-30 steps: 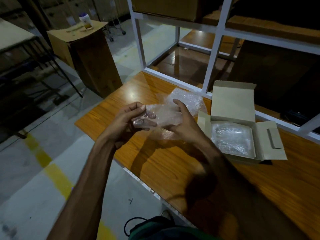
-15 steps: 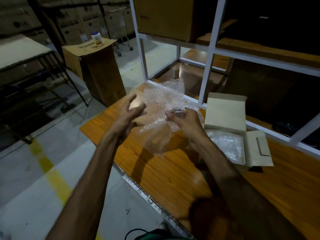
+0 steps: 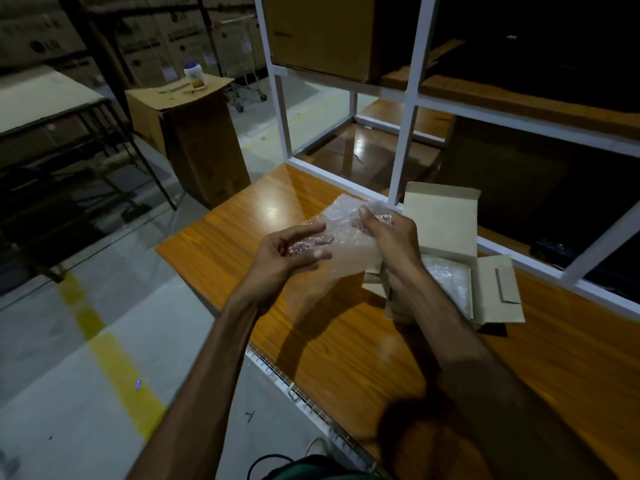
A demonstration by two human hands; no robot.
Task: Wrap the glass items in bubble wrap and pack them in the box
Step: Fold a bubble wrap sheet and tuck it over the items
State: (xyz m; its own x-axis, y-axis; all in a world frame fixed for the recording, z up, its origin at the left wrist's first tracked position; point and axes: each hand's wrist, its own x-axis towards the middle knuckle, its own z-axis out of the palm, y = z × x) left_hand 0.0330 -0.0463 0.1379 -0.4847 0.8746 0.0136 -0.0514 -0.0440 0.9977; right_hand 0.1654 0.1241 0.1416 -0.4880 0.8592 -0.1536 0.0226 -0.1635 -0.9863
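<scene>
Above the wooden table (image 3: 242, 216), both hands gripping bubble wrap (image 3: 349, 237), left hand (image 3: 287, 254), right hand (image 3: 391, 233), LG-printed cartons (image 3: 45, 43) behind.

Orange wooden table (image 3: 242, 223) with glare spot. White metal shelf frame (image 3: 403, 133) behind it, large cardboard carton (image 3: 322, 32) on upper shelf. Tall brown carton (image 3: 204, 143) on floor, small jar (image 3: 194, 76) on top. Yellow floor stripe (image 3: 114, 358).

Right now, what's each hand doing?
Left hand: holds the bubble wrap, fingers curled under its left edge.
Right hand: pinches the sheet's upper right part.
</scene>
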